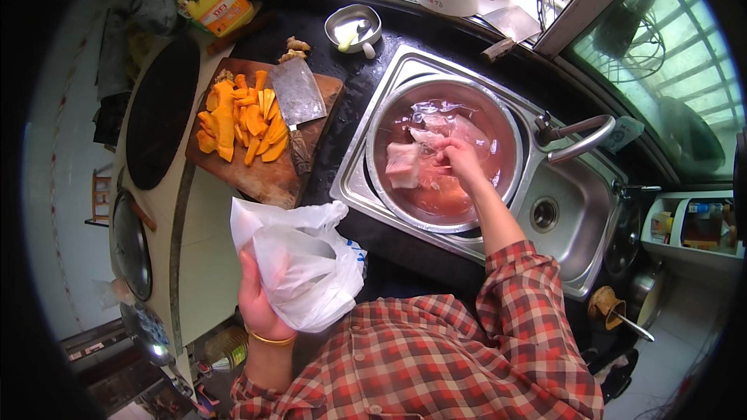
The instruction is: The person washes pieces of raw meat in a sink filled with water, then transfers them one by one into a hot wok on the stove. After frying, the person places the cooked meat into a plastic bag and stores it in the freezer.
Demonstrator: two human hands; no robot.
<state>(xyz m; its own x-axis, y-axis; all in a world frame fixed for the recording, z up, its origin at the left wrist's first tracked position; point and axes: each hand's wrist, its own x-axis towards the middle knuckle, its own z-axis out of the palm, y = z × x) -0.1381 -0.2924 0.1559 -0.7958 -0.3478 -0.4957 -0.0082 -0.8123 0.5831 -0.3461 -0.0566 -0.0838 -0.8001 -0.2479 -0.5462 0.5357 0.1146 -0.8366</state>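
My left hand (262, 297) holds a white plastic bag (309, 268) in front of my body, with something pinkish showing dimly through it. Over the sink, a large round metal basin (380, 186) contains reddish water and several pieces of raw meat (467, 131). My right hand (461, 157) reaches into this basin, its fingers curled together on a pale piece of raw meat (402, 166). That piece lies left of my fingertips, partly blurred. Water and my own fingers hide the exact grip.
Left of the sink, a wooden cutting board (274, 184) bears cut pumpkin pieces (251, 119) and a cleaver (297, 90). Ginger (295, 49) and a small bowl with a spoon (353, 26) are behind. A faucet (583, 134) overhangs the right sink compartment (575, 216).
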